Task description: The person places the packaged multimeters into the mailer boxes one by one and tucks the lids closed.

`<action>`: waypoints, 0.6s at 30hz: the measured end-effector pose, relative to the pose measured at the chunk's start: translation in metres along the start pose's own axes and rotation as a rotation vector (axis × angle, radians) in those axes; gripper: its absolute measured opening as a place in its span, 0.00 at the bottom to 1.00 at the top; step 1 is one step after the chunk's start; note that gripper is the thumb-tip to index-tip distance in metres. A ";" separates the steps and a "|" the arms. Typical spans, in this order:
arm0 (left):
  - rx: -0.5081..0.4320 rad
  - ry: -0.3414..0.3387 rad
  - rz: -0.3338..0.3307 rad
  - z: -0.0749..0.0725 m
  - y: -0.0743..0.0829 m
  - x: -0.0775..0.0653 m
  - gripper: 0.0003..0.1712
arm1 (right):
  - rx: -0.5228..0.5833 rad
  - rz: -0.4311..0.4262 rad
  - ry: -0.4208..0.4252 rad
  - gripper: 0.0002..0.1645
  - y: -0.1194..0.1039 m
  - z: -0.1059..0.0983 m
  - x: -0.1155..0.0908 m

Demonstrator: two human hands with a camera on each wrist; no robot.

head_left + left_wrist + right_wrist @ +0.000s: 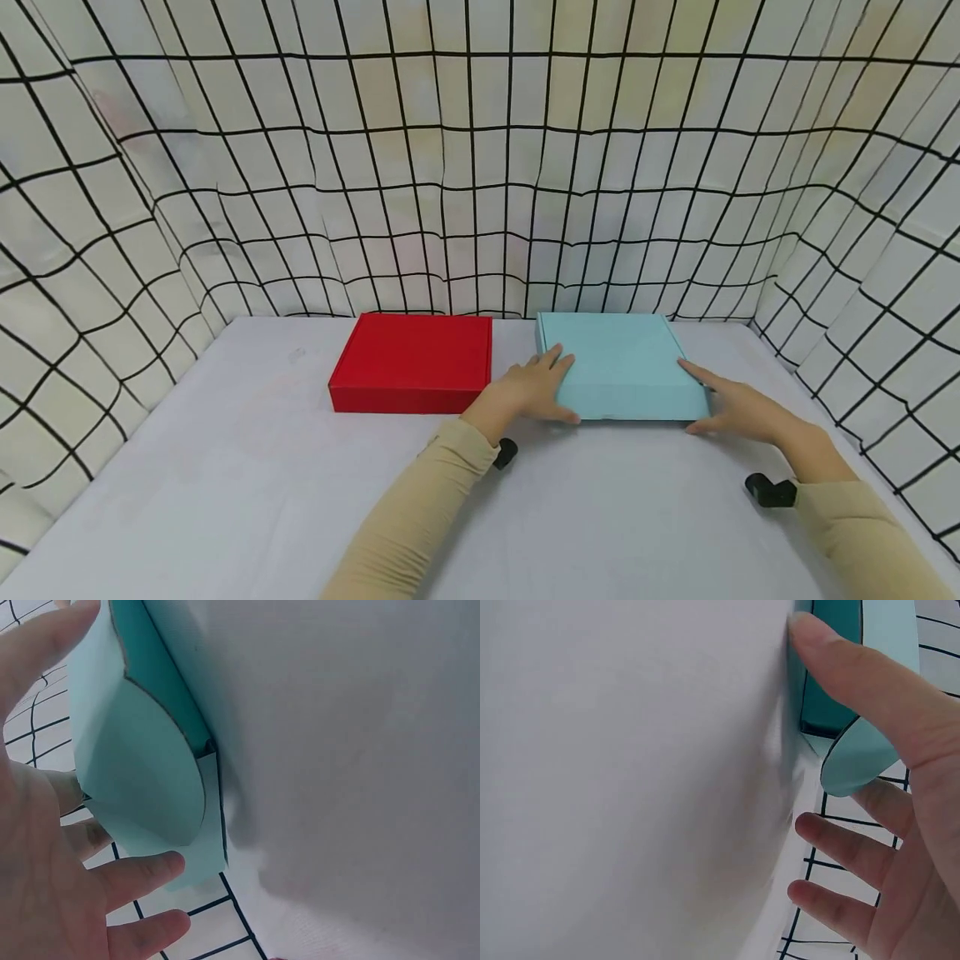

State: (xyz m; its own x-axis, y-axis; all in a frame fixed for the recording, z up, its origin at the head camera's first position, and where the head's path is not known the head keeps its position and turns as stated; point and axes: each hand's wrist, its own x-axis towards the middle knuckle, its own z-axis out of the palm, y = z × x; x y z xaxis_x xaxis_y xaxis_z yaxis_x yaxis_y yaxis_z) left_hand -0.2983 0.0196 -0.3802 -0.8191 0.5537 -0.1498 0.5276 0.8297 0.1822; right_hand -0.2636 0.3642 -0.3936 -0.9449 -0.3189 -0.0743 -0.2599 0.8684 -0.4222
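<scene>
A light blue cardboard box (622, 362) lies flat at the back of the table, right of centre. My left hand (534, 388) is at its left front corner, fingers spread and the thumb low near the front edge. On the opposite side my right hand (742, 410) touches the right edge with a fingertip, its thumb near the front bottom corner. In the left wrist view, a curved side flap (154, 769) stands out from the box, with darker teal showing beside it. The right wrist view has a similar rounded flap (861, 759) beside the right fingers.
A red box (412, 362) lies left of the blue one, close to my left forearm. White cloth covers the table (225, 467). Walls of white sheet with a black grid (487, 167) rise at the back and both sides. A black wrist camera (770, 491) sits at the right cuff.
</scene>
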 end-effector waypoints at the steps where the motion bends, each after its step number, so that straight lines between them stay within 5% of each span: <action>1: 0.000 -0.001 0.001 0.001 0.000 0.000 0.58 | -0.020 0.009 0.014 0.72 -0.001 0.000 -0.003; 11: -0.068 -0.002 0.023 0.003 -0.005 0.000 0.58 | -0.013 0.039 0.146 0.54 0.001 0.003 -0.014; 18: -0.231 -0.040 0.072 -0.001 -0.014 -0.002 0.57 | 0.033 0.035 0.177 0.45 0.005 0.007 -0.018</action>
State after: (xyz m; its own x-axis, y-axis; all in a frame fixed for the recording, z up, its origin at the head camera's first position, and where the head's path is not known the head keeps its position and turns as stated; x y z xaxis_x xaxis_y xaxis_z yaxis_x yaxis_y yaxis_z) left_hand -0.3040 0.0067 -0.3819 -0.7691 0.6172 -0.1660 0.5151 0.7523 0.4107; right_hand -0.2465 0.3721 -0.4007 -0.9744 -0.2142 0.0688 -0.2219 0.8640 -0.4520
